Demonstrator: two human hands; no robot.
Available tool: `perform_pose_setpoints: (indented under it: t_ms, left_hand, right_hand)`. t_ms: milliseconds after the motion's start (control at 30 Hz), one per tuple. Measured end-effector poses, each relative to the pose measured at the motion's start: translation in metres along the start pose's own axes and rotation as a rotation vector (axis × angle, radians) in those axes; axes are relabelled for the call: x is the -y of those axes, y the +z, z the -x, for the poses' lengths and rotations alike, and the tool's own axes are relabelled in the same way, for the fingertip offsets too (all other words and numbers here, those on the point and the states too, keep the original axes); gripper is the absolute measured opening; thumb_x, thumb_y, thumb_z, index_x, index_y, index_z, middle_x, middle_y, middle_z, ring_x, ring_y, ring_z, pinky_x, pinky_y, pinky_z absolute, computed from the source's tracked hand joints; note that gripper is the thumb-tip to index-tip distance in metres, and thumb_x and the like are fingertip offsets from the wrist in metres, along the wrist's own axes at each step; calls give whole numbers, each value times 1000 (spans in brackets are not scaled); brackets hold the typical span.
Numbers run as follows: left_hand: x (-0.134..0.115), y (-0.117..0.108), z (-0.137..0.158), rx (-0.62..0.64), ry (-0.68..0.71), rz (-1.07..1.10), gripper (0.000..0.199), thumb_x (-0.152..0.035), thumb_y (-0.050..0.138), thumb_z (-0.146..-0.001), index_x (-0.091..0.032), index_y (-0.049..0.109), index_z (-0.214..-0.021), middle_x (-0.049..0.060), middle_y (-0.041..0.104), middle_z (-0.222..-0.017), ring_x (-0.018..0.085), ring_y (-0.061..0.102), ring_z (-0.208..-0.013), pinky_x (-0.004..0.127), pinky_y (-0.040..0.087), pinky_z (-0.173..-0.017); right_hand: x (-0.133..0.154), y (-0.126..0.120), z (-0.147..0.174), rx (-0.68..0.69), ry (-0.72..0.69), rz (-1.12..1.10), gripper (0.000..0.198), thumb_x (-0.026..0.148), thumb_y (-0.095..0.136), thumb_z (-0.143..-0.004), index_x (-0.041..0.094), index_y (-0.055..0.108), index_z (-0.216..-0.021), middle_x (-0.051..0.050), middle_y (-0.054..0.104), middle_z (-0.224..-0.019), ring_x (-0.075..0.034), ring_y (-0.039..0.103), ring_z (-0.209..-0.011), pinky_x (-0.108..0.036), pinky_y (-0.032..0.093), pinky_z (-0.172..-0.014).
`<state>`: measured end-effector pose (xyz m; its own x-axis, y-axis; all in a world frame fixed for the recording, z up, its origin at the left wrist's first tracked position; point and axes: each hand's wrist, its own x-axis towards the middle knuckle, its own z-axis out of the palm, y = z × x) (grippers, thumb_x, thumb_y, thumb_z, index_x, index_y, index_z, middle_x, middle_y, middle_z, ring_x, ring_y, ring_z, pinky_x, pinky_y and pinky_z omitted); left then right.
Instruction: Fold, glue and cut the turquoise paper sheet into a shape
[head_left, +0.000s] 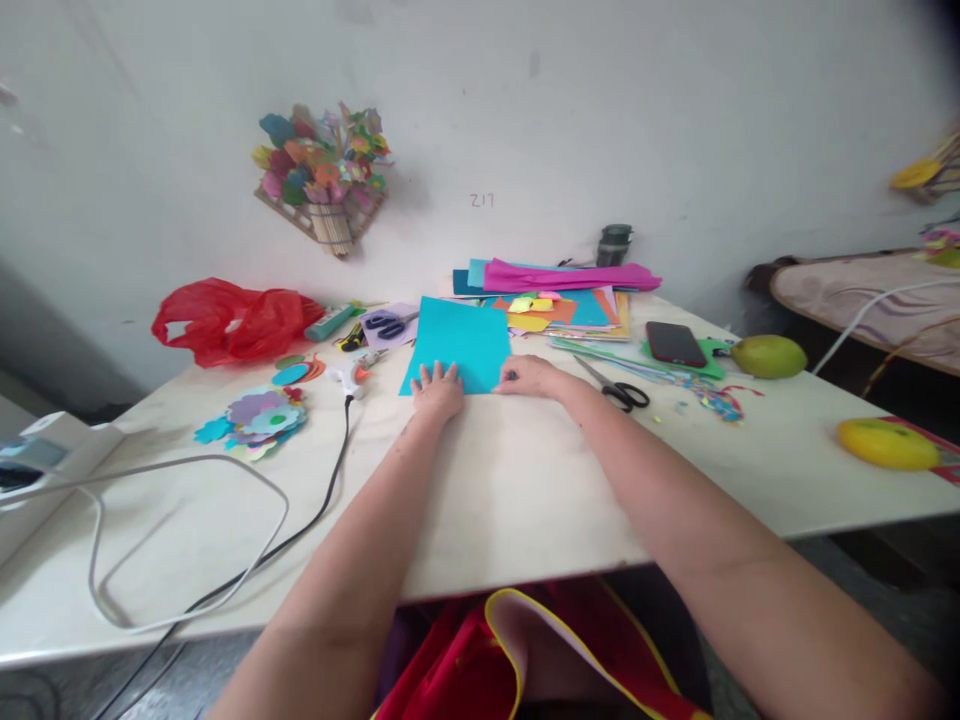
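Note:
A bright blue sheet of paper (463,340) lies flat on the white table, straight in front of me. My left hand (439,393) rests on its lower left part, fingers spread and pressed down. At the sheet's lower right corner, my right hand (529,376) is closed, with thumb and fingertips pinched together on the paper's edge. Black-handled scissors (619,390) lie just right of my right hand. A white glue gun (347,378) with an orange part sits left of my left hand.
Paper flower cutouts (262,418), a red plastic bag (229,318) and a looping grey cable (281,490) occupy the left side. Coloured sheets (570,280) are stacked at the back. Toward the right are a phone (675,344), a green mango (769,356) and a yellow mango (889,443).

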<state>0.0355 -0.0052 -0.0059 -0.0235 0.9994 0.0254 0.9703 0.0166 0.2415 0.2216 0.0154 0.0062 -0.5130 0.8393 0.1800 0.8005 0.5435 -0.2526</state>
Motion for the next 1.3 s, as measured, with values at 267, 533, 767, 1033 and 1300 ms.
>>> perform_pose_setpoints:
  t_ms: [267, 533, 767, 1033, 1300]
  left_hand:
    - [2, 0, -3, -102, 186, 146, 48, -36, 39, -84, -24, 38, -130, 4, 34, -137, 25, 21, -130, 44, 21, -104]
    - [8, 2, -8, -175, 332, 148, 35, -22, 51, -77, -22, 57, -112, 2, 41, -133, 22, 24, -129, 38, 23, -105]
    - [7, -5, -4, -117, 373, 300, 23, -11, 48, -73, -20, 63, -87, 0, 44, -131, 15, 35, -124, 26, 30, -102]
    - [8, -5, -5, -79, 392, 379, 27, -8, 47, -71, -20, 64, -87, 0, 49, -126, 14, 36, -123, 28, 28, -103]
    - [14, -3, -8, -13, 461, 436, 37, -8, 41, -70, -23, 67, -92, -3, 49, -125, 13, 34, -124, 28, 24, -105]
  right_hand:
    - [-14, -6, 4, 66, 144, -27, 25, 41, 59, -70, 18, 63, -77, -2, 64, -81, -12, 54, -68, -19, 34, -53]
    - [-17, -6, 6, 32, 186, 25, 24, 42, 59, -70, 20, 64, -75, -3, 64, -87, -14, 55, -73, -20, 36, -60]
    - [-6, -10, 9, -53, -30, 53, 17, 16, 56, -70, 21, 65, -84, -1, 63, -94, -13, 55, -82, -20, 37, -69]
    - [8, -14, 15, 6, -112, 139, 25, 14, 51, -69, 23, 68, -86, 0, 65, -94, -14, 57, -81, -21, 37, -67]
    - [12, -24, 17, 39, -147, 312, 25, 15, 49, -73, 22, 70, -84, -3, 67, -90, -17, 58, -81, -23, 35, -64]
